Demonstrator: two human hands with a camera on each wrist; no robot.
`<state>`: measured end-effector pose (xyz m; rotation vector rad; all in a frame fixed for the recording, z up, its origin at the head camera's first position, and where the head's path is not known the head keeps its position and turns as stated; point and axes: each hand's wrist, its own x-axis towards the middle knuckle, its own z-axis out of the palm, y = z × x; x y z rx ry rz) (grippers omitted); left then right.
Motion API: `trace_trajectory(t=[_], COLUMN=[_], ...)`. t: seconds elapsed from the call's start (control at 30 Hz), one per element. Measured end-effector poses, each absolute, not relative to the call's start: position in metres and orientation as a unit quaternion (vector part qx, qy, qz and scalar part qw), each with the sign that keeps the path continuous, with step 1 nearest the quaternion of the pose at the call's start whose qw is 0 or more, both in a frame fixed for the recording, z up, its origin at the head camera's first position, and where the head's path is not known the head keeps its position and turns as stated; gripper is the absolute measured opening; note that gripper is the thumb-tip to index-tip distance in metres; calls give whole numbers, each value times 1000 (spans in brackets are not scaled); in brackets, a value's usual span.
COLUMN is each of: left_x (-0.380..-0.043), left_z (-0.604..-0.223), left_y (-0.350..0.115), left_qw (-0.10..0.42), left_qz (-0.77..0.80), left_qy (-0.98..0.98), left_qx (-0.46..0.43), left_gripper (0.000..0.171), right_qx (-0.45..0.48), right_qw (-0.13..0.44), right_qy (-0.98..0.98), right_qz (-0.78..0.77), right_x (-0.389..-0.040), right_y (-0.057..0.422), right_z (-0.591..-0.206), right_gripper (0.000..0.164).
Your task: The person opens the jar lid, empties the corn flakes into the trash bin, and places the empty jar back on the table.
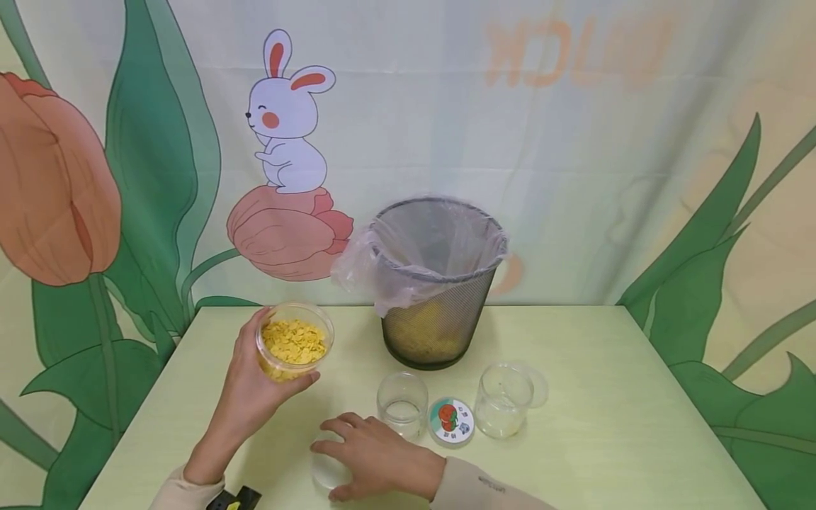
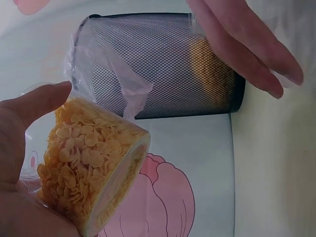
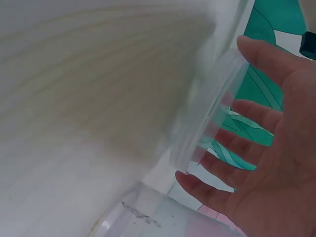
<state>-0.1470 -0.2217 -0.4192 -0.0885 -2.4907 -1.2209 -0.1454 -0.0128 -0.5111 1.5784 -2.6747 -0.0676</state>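
My left hand [image 1: 258, 379] grips a clear plastic jar of yellow corn flakes [image 1: 295, 342], raised above the table with its mouth tilted toward the camera. In the left wrist view, the thumb lies along one side of the jar and the flakes [image 2: 81, 165] show through its wall. Low over the front of the table, my right hand [image 1: 376, 457] spans a clear round lid [image 1: 328, 467]. The right wrist view has the thumb and fingertips at opposite sides of the lid's rim [image 3: 210, 111], with the lid close to the tabletop.
A black mesh bin [image 1: 440, 312] with a plastic liner and yellow contents stands at the back. Two clear jars [image 1: 401, 407] stand right of my right hand, with a tomato-printed round lid [image 1: 451, 421] between them. Another clear lid [image 1: 537, 386] lies beside the right-hand jar.
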Motion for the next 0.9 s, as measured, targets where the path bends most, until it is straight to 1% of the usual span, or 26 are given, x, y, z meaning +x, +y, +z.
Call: trace_trajectory(t=[0.23,0.33,0.47,0.67,0.9], left_x=[-148,-148,-147,-147,-147], left_z=[-421,-421,-422,-423,-420], left_y=[-223,-223,-222,-222,-223], left_qw=[182,177,177,177,181], left_qz=[-434,-435,-434,-434,-430], left_qy=[-882,-882,-883,-883,-884], left_qx=[-32,-32,-31,-30,-29], left_gripper=[123,123,123,123,122], right_qx=[493,491,492,496,515], right_qw=[-19,-24,-21,-17,13], right_qy=[-870,-871,-870,-868,-857], right_qz=[-16,-16,-16,-23,-24], right_x=[-148,-148,-148,-148,-146], right_y=[-15,-16,-17,-18,-19], right_z=[-517,-518,-518,-517,-507], right_gripper=[72,71,69,72,73])
